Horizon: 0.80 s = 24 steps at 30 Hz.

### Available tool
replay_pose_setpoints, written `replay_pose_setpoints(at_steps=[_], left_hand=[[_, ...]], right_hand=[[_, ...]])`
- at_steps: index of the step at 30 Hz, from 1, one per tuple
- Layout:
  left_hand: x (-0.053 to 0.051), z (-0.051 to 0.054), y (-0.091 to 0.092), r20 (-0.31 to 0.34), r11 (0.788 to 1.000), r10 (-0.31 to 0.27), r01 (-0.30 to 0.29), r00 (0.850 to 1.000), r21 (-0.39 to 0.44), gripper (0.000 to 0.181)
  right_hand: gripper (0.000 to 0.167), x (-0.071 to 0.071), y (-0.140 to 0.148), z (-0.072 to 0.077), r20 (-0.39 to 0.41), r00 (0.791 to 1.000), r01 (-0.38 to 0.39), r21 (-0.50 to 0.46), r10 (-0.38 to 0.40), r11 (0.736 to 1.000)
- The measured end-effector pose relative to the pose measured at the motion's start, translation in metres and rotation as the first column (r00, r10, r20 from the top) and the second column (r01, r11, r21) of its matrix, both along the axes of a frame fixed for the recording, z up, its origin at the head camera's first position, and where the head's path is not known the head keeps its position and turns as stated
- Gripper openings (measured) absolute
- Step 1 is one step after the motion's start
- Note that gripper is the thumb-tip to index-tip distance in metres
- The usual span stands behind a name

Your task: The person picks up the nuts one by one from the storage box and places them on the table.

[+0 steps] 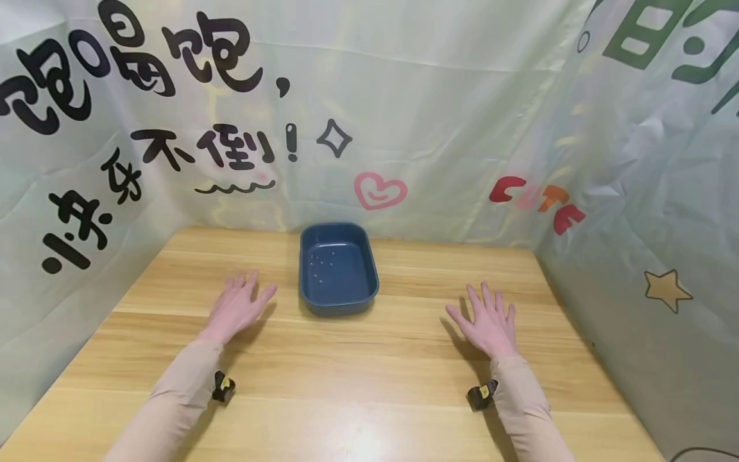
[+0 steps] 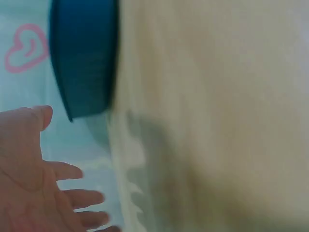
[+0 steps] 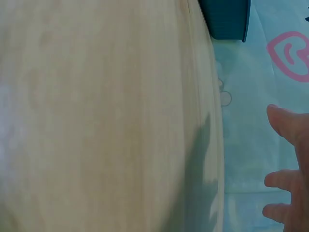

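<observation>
A dark blue rectangular basin (image 1: 339, 256) stands on the wooden table towards the back, with several small pale dots on its floor. To its left, my left hand (image 1: 235, 309) is held over the table with fingers straight and spread, apart from the basin. On the other side, farther off, my right hand (image 1: 487, 324) hovers palm down with its fingers spread. Neither hand holds anything. In the left wrist view the basin (image 2: 86, 58) rises beyond the left hand's thumb. The right wrist view catches only the basin's corner (image 3: 226, 19) at the top.
The wooden table (image 1: 346, 385) runs back to a pale printed cloth (image 1: 450, 128) hung behind and along both sides. Each forearm wears a small black camera, one at the left sleeve (image 1: 223, 387) and one at the right sleeve (image 1: 482, 395). A dark cord (image 1: 701, 450) shows at lower right.
</observation>
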State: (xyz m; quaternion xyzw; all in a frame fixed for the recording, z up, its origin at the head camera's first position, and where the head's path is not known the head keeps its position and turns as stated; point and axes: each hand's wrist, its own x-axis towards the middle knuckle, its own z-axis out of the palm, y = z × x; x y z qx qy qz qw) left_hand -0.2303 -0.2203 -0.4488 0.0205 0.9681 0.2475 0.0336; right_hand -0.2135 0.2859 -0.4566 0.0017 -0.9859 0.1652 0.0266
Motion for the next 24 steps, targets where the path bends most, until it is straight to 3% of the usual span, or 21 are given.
replay_pose_setpoints(at_steps=[3,7,11,16,24], left_hand=[[-0.003,0.007,0.01,0.066,0.993,-0.034,0.027,0.997,0.112,0.094],[-0.007,0.017,0.023,0.121,0.983,-0.063,0.04,0.991,0.18,0.091],[-0.012,0.022,0.034,0.108,0.976,-0.09,0.066,0.99,0.209,0.082],[-0.016,0.025,0.045,0.109,0.964,-0.077,0.046,0.991,0.261,0.071],[-0.025,0.029,0.058,0.103,0.918,-0.058,0.013,0.993,0.397,0.051]], right_hand=[[0.091,0.0,-0.001,0.0,0.005,1.0,-0.006,-0.01,0.006,1.0],[0.09,0.001,-0.004,0.0,0.014,1.0,-0.015,-0.025,0.015,1.0],[0.089,0.002,-0.006,0.001,0.039,0.999,-0.021,-0.058,0.023,0.998],[0.088,0.002,-0.009,0.002,0.053,0.998,-0.038,-0.103,0.044,0.994],[0.09,-0.001,-0.014,0.001,0.075,0.995,-0.05,-0.176,0.064,0.983]])
